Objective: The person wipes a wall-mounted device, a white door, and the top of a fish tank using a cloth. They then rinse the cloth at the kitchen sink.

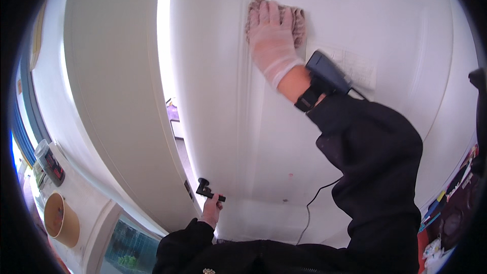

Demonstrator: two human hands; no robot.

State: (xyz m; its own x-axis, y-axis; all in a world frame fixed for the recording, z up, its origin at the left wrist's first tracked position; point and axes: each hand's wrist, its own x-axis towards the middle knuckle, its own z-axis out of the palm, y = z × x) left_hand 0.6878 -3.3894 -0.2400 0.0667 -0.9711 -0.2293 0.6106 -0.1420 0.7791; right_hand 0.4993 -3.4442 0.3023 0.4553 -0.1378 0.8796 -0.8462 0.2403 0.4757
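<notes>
A white panelled door (pixel 213 121) fills the middle of the view, standing slightly ajar. My right hand (pixel 272 42), in a thin see-through glove, presses a folded brownish, textured cloth (pixel 299 26) flat against the door's upper part. A dark device (pixel 329 71) is strapped to that wrist with a black band, and a cable runs from it. Low on the left, my left hand (pixel 211 210), also gloved, grips the black lever handle (pixel 207 192) at the door's edge. A sheet of paper with writing (pixel 361 68) is fixed to the door, partly hidden behind the wrist device.
Left of the door gap stands a pale frame (pixel 114 83). A paper tub (pixel 62 220) and a clear jar (pixel 50 161) rest on a ledge, beside a glass tank (pixel 129 245) with green plants. Assorted items, including a dark bag (pixel 454 217), crowd the lower right.
</notes>
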